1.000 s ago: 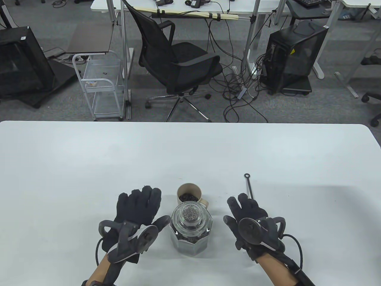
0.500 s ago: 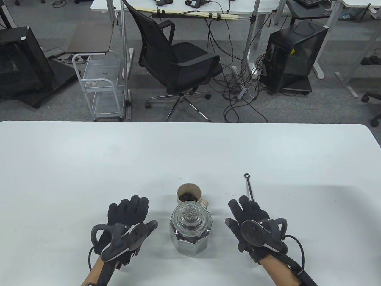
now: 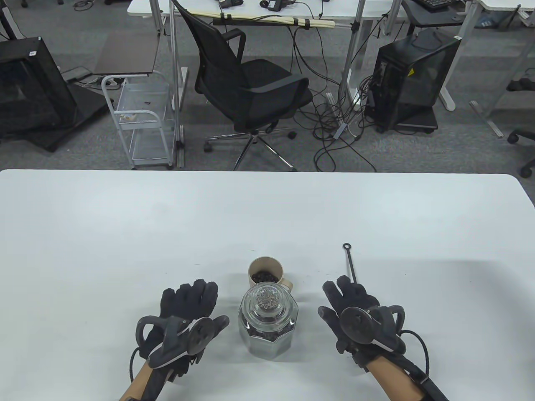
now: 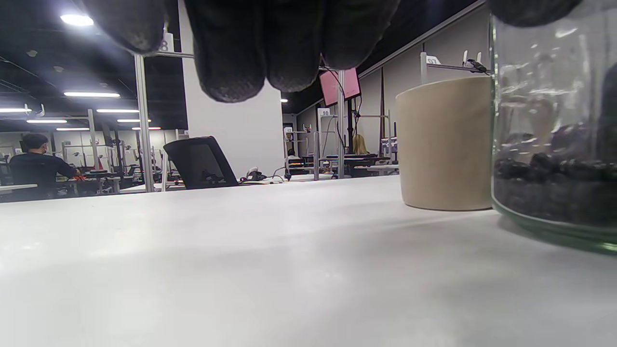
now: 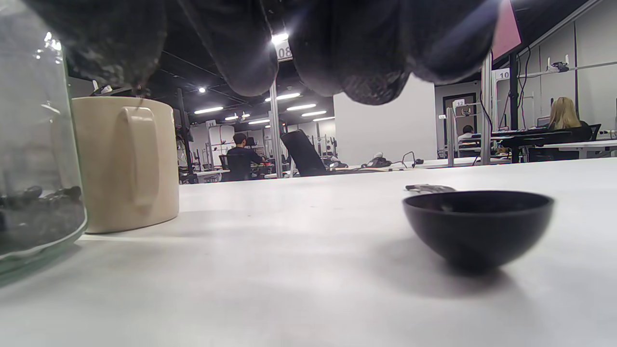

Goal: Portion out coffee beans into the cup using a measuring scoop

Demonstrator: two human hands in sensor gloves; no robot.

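Note:
A lidded glass jar [image 3: 268,323] with coffee beans at its bottom stands near the table's front edge. Just behind it is a beige cup [image 3: 256,265] holding some beans. My left hand [image 3: 188,303] lies flat and open left of the jar, holding nothing. My right hand [image 3: 351,298] is open to the jar's right, over the bowl of the black scoop. Only the scoop's thin handle [image 3: 349,260] shows there. In the right wrist view the scoop bowl [image 5: 477,226] sits empty on the table, my fingers [image 5: 337,43] above it, apart. The cup [image 4: 443,144] and jar [image 4: 554,144] appear at right in the left wrist view.
The white table [image 3: 125,234] spreads wide behind and beside the hands. Beyond its far edge stand a black office chair [image 3: 250,87], a wire cart [image 3: 142,121] and a computer tower [image 3: 409,83] on the floor.
My left hand drew back toward me and away from the jar, then edged slightly right and forward again. The right hand barely shifted. Jar, cup and scoop stayed put.

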